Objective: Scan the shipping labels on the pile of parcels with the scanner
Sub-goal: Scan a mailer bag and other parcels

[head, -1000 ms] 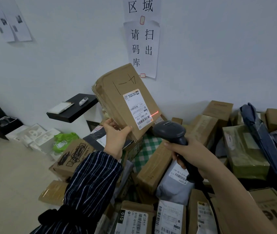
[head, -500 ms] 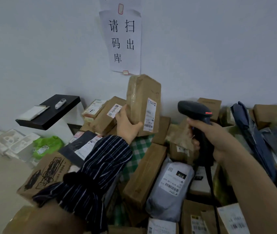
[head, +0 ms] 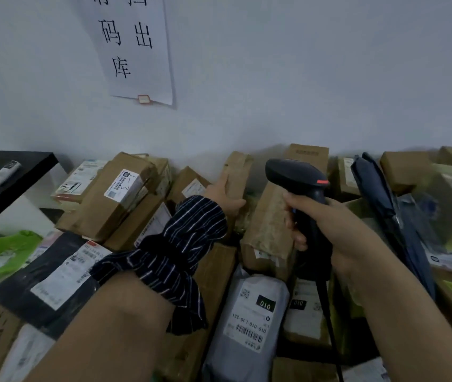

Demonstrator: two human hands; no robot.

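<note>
A left hand (head: 223, 198) clasps a slim brown cardboard parcel (head: 240, 169), upright against the wall (head: 302, 78) behind the heap of parcels (head: 114, 205). The right hand (head: 340, 230) grips a black pistol-shaped scanner (head: 293, 175) by its handle. The parcel looks light, stiff, tape-slick; best held across its narrow sides, low down.

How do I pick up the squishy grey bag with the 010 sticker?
Probably from above, pinching the grey bag across its plump middle, clear of the barcode. It lies flat, label up, wedged between boxes, and its far end seems tucked under the taped brown box. So slide it towards you rather than lifting it straight up.
</note>
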